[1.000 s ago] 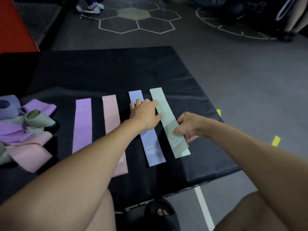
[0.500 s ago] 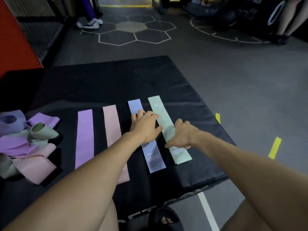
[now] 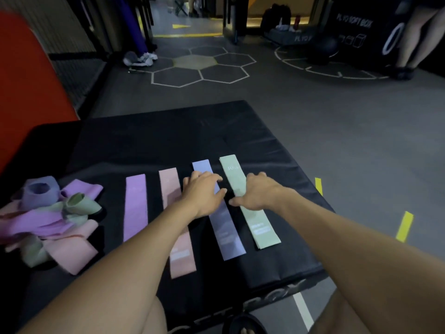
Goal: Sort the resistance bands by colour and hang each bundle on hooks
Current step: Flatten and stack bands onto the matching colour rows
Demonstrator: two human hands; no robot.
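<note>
While both my hands lie flat on the sorted row, I hold nothing: the left hand [image 3: 201, 190] rests with fingers spread across the blue band [image 3: 225, 233], and the right hand [image 3: 256, 192] presses, fingers straight, on the green band [image 3: 258, 221]. All 4 laid-out bands run with their long axis away from me, slightly fanned, on the black worktop [image 3: 149, 141]: purple band [image 3: 135, 208], pink band [image 3: 168, 186], then blue, then green, each just beside the next without touching.

What the coming move turns on, as I judge it, is the pile [image 3: 48, 220] of unsorted bands at the far left of the worktop. It lies well to the left of both hands, so the left hand is the nearer one; the right would have to cross over the whole row. Reaching there, my left forearm passes above the pink and purple strips and could drag them askew.

I see no hooks in this view. Beyond the worktop are grey floor with hexagon markings [image 3: 199, 66], yellow tape [image 3: 404, 226], and a person's legs [image 3: 420, 25] at far right
</note>
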